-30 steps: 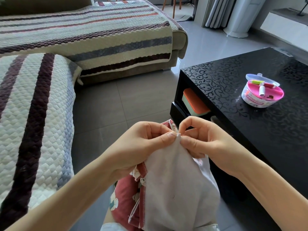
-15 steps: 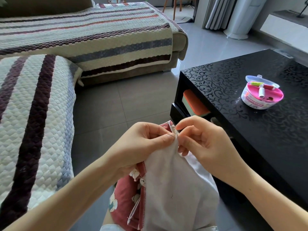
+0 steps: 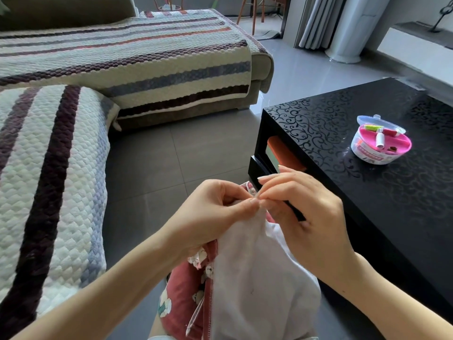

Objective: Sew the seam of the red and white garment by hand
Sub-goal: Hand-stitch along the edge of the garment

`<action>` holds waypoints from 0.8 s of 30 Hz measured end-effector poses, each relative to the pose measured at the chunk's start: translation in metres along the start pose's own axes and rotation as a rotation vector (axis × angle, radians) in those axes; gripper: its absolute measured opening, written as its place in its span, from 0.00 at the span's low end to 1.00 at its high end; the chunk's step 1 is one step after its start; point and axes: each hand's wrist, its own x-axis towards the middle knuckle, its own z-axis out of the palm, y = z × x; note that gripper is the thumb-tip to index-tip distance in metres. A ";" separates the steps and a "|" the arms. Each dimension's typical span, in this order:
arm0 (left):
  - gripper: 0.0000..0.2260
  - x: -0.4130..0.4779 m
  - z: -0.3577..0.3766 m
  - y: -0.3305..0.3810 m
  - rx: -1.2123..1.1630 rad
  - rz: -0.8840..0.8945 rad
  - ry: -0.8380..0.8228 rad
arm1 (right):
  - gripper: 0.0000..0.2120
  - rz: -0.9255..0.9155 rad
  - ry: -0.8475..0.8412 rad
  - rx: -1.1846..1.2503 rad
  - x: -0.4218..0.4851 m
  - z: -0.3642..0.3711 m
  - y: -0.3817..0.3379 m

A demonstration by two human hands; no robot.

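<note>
Sofa [image 3: 61,168] with a striped cover sat far left, not in play. Left hand [image 3: 210,212] pinched the top edge of the garment [image 3: 257,278], thumb against forefinger, holding the fabric peaked up. Garment lay over the lap between both hands: white side facing up, red printed side and a red-edged seam showing down its left.

Right hand [image 3: 308,217] met the left at the same peak, thumb and forefinger pinched on the fabric edge, other fingers fanned out. Needle and thread were too small to see, so I couldn't confirm a needle in that pinch.

Read: mid-stitch at the top of the seam. No hand stitches were legible, so the amount done is unknown. Probably left: more stitches, knot, cut.

Table [image 3: 367,204] on the right carried the sewing kit [image 3: 381,141], clear lid tipped back, spools inside, well apart from the hands.
</note>
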 end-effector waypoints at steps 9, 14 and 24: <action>0.06 -0.002 -0.009 -0.011 -0.114 -0.148 -0.094 | 0.05 1.062 -0.301 1.418 0.037 -0.007 0.045; 0.06 -0.008 -0.018 -0.010 -0.221 -0.165 -0.167 | 0.10 1.344 -0.090 1.137 0.020 0.003 0.134; 0.04 -0.015 -0.031 -0.011 -0.225 -0.122 -0.275 | 0.10 1.019 -0.066 0.250 0.017 -0.005 0.141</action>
